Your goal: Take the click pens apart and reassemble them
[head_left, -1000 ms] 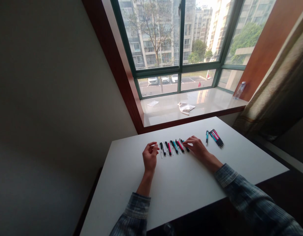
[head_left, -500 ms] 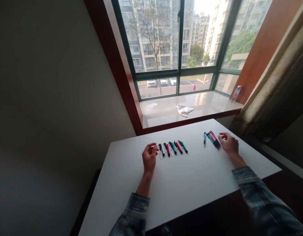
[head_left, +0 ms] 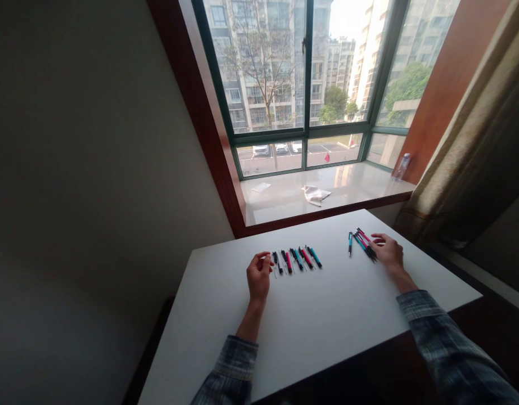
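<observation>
My left hand (head_left: 259, 277) rests on the white table at the left end of a row of pen parts, fingers loosely curled and apart, with nothing visible in them. Beside its fingertips lie a thin white refill (head_left: 275, 271) and a black pen barrel (head_left: 278, 263). Further along the row are a red barrel (head_left: 288, 262) and a teal barrel (head_left: 316, 257), among several others. On the right, my right hand (head_left: 389, 251) reaches with parted fingers to a red pen (head_left: 362, 234) at the edge of a small bunch. Its fingertips cover that pen's lower end. A blue pen (head_left: 350, 244) lies just left of the bunch.
The white table (head_left: 318, 320) stands against a window sill (head_left: 280, 211). A crumpled white cloth (head_left: 316, 195), a flat paper piece (head_left: 261, 187) and a clear bottle (head_left: 401, 167) are on the sill. A curtain (head_left: 448, 146) hangs at the right, a wall (head_left: 94, 169) at the left.
My right hand has moved slightly left, its fingers uncurling onto the red pen's lower end. My left hand stays by the row. The whole view has shifted slightly.
</observation>
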The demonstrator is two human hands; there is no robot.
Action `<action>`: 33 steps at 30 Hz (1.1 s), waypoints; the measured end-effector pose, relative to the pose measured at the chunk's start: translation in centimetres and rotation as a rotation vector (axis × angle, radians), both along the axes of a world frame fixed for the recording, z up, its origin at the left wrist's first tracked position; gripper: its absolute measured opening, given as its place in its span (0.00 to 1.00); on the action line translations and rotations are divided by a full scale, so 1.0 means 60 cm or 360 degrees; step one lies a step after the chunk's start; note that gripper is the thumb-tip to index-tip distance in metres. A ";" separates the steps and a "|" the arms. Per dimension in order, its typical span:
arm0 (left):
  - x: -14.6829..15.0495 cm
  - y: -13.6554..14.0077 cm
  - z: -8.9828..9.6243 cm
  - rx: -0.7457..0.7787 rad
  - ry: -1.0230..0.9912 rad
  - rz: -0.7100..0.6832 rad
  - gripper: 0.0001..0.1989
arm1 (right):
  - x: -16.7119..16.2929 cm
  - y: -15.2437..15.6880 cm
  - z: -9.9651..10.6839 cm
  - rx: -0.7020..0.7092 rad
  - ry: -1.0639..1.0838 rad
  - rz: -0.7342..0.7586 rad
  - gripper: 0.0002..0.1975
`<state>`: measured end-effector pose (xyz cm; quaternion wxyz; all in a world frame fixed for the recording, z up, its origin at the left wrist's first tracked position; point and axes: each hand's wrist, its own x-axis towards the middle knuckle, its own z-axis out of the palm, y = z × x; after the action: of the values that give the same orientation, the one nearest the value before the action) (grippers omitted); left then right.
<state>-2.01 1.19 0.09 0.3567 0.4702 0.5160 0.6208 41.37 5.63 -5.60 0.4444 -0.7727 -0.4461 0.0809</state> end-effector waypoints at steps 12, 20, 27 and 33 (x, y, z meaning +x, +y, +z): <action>0.018 -0.013 0.004 0.0071 0.0179 -0.0109 0.17 | -0.171 -0.092 0.096 0.0603 0.1262 0.0736 0.40; 0.025 -0.043 0.016 0.0123 0.0415 -0.0516 0.18 | -0.360 -0.131 0.087 0.0215 0.1581 0.1272 0.26; 0.002 -0.117 0.017 0.0166 0.0769 -0.0676 0.24 | -0.465 -0.164 0.061 0.0100 0.1931 0.1289 0.23; -0.006 -0.150 -0.003 0.0071 0.0994 -0.0506 0.13 | -0.462 -0.172 0.062 0.0040 0.1654 0.1343 0.24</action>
<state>-2.39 -7.83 -0.10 0.2635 0.7196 0.5069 0.3947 13.63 -4.67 -1.91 0.5407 -0.3873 -0.4390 0.6041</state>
